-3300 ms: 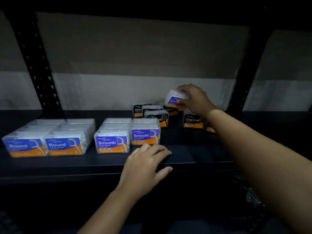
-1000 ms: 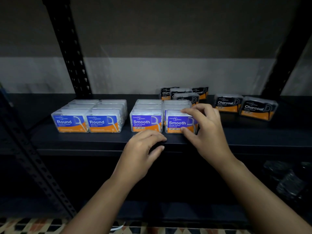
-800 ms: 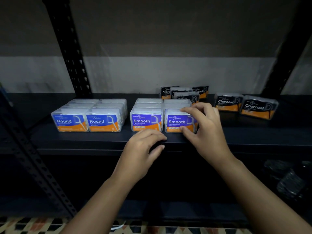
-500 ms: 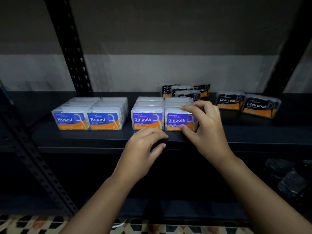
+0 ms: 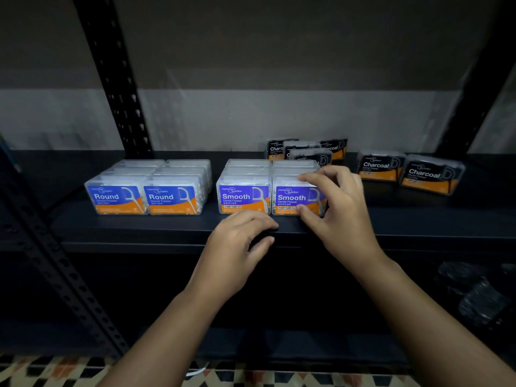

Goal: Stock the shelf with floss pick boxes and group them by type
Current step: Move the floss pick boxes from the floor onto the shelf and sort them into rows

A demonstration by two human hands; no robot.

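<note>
Clear hard plastic, so the front Smooth box (image 5: 296,198) should feel light, stiff and a bit slick; best held top and bottom at its face. It stands at the shelf (image 5: 418,219) front, at 3 o'clock of its twin. The right hand (image 5: 339,216) pinches it, fingers on top, thumb below. The left hand (image 5: 237,247) rests curled over the shelf edge, holding nothing.

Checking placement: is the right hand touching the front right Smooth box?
Touching: head view shows the right hand pinching the front right Smooth box, fingers on top, thumb at its base.
</note>
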